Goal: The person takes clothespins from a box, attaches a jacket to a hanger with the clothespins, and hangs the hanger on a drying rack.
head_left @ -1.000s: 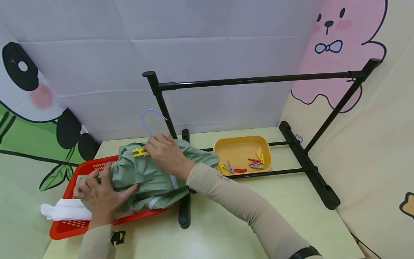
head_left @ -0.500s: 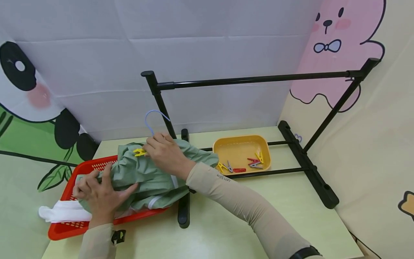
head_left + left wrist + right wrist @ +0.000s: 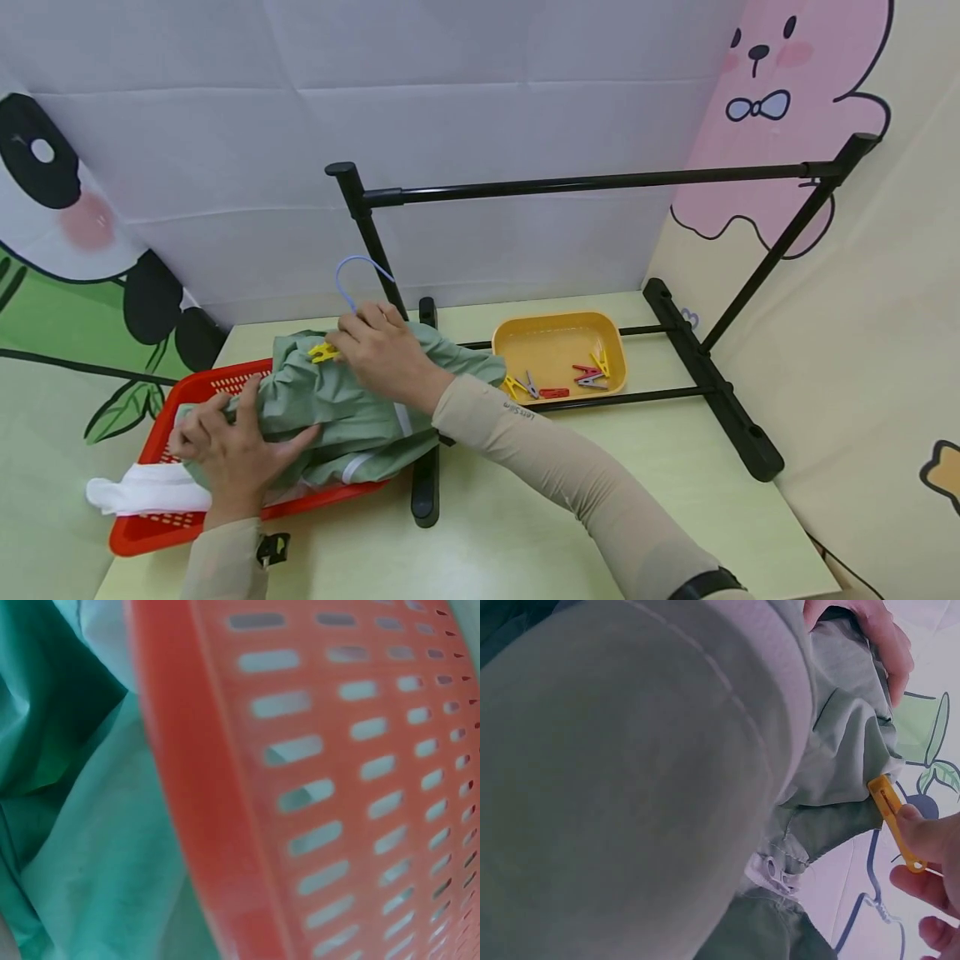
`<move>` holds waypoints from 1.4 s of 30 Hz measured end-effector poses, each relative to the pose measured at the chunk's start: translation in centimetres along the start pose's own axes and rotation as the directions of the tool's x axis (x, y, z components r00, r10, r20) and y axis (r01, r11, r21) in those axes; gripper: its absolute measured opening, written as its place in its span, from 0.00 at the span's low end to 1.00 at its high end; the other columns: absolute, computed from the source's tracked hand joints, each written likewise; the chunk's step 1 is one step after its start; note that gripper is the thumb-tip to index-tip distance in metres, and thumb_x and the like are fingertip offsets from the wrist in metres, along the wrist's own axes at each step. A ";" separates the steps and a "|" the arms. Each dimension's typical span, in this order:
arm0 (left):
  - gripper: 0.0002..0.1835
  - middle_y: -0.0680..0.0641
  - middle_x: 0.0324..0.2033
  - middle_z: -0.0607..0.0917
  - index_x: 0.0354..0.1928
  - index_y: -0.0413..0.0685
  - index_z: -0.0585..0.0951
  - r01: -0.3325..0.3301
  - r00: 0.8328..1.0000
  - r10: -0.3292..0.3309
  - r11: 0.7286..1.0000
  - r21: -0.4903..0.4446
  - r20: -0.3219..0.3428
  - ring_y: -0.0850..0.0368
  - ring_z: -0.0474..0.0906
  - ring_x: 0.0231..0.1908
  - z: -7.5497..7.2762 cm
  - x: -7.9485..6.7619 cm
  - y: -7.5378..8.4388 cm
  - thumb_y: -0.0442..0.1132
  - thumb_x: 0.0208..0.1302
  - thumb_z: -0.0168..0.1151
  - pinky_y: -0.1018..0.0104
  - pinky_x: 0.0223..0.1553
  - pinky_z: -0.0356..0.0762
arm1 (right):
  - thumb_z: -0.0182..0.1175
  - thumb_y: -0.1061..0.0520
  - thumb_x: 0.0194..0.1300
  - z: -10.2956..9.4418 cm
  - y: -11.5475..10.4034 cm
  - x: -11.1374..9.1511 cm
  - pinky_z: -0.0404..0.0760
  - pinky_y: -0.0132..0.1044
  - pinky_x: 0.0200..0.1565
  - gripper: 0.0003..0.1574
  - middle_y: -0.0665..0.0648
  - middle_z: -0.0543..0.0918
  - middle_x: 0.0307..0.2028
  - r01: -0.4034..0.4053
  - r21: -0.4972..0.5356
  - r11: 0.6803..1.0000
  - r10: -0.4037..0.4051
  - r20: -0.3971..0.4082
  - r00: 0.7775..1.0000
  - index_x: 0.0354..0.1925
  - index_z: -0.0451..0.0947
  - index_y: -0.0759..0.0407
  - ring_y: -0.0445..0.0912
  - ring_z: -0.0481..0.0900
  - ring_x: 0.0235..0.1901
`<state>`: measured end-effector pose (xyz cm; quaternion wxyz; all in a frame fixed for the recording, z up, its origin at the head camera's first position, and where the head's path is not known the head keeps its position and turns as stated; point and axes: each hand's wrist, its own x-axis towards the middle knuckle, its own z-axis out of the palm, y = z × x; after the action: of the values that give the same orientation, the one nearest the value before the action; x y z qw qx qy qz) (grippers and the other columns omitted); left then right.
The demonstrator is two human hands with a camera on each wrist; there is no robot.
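Observation:
A green garment (image 3: 337, 417) with white stripes lies bunched over a red basket (image 3: 322, 500). My left hand (image 3: 232, 446) holds the garment's left part, thumb spread away from the curled fingers. My right hand (image 3: 386, 354) pinches a yellow clothespin (image 3: 896, 821), whose tip is at the garment's upper edge. A blue hanger (image 3: 352, 260) sticks up behind the right hand, its lower part mostly hidden by hand and cloth. White ties (image 3: 772, 876) show on the garment in the right wrist view. The left wrist view shows the basket's slotted wall (image 3: 330, 780) beside green cloth.
A black rack (image 3: 600, 182) stands across the table (image 3: 562, 517). Between its feet, a yellow tray (image 3: 555, 329) holds several red, yellow and grey clothespins (image 3: 590, 379). A white cloth (image 3: 150, 489) hangs over the basket's left rim. A wall stands close behind.
Both hands keep their places on the garment and clothespin. The hanger's hook has shifted slightly right, and the whole view has drifted a little.

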<state>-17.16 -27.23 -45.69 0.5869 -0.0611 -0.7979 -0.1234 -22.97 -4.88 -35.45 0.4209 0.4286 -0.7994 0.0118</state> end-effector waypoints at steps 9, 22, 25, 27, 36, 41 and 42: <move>0.45 0.32 0.45 0.67 0.57 0.49 0.76 -0.007 1.000 0.007 1.000 -0.008 0.007 0.32 0.56 0.43 0.1 -0.3 -0.2 0.79 0.55 0.47 0.34 0.43 0.44 | 0.54 0.44 0.74 -0.2 0.1 0.2 0.59 0.41 0.52 0.13 0.42 0.80 0.40 0.049 -0.103 0.993 -0.047 0.020 0.999 0.45 0.85 0.43 0.43 0.69 0.42; 0.45 0.31 0.42 0.69 0.52 0.48 0.77 -0.034 0.998 0.033 0.999 -0.020 -0.044 0.31 0.56 0.41 0.2 0.4 0.5 0.80 0.54 0.48 0.34 0.42 0.42 | 0.44 0.59 0.79 -0.5 -0.1 0.4 0.59 0.42 0.51 0.22 0.42 0.80 0.38 0.067 -0.152 0.986 -0.063 0.032 0.998 0.41 0.85 0.43 0.42 0.70 0.41; 0.44 0.31 0.42 0.69 0.53 0.48 0.77 -0.040 0.999 0.039 0.999 -0.018 -0.037 0.31 0.56 0.40 0.2 0.4 0.6 0.80 0.54 0.48 0.35 0.41 0.42 | 0.44 0.58 0.79 -0.5 -0.2 0.3 0.59 0.43 0.52 0.21 0.43 0.80 0.40 0.059 -0.147 0.987 -0.053 0.046 0.998 0.43 0.85 0.43 0.43 0.70 0.42; 0.44 0.31 0.42 0.69 0.54 0.49 0.77 -0.042 0.999 0.041 0.999 -0.014 -0.031 0.32 0.56 0.39 0.2 0.4 0.6 0.80 0.55 0.48 0.35 0.41 0.43 | 0.45 0.57 0.79 -0.3 -0.2 0.1 0.60 0.43 0.52 0.20 0.43 0.81 0.41 0.054 -0.141 0.989 -0.048 0.048 0.998 0.44 0.85 0.43 0.43 0.71 0.43; 0.46 0.30 0.41 0.69 0.53 0.48 0.77 -0.034 0.999 0.034 0.999 -0.016 -0.010 0.31 0.55 0.39 0.1 0.2 0.4 0.81 0.53 0.47 0.33 0.42 0.43 | 0.50 0.48 0.77 0.2 -0.2 -0.3 0.59 0.43 0.53 0.15 0.43 0.81 0.43 0.063 -0.140 0.988 -0.060 0.027 0.998 0.48 0.83 0.43 0.43 0.70 0.43; 0.47 0.30 0.42 0.69 0.55 0.48 0.77 -0.032 0.999 0.032 0.999 -0.007 0.021 0.31 0.56 0.40 0.0 0.0 0.1 0.82 0.53 0.47 0.34 0.42 0.44 | 0.55 0.41 0.73 0.2 -0.1 -0.4 0.60 0.43 0.54 0.16 0.45 0.81 0.45 0.055 -0.097 0.994 -0.052 0.033 0.998 0.50 0.83 0.44 0.44 0.71 0.44; 0.47 0.30 0.43 0.69 0.56 0.48 0.77 -0.032 0.999 0.032 0.999 -0.007 0.031 0.31 0.56 0.40 0.0 -0.1 0.0 0.82 0.53 0.46 0.34 0.42 0.44 | 0.56 0.40 0.72 0.1 -0.1 -0.4 0.61 0.43 0.54 0.17 0.45 0.81 0.45 0.054 -0.089 0.995 -0.051 0.034 0.998 0.51 0.82 0.44 0.45 0.71 0.44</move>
<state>-17.11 -27.19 -45.79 0.5760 -0.0779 -0.8055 -0.1156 -22.85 -4.73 -35.87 0.4271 0.4302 -0.7942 -0.0420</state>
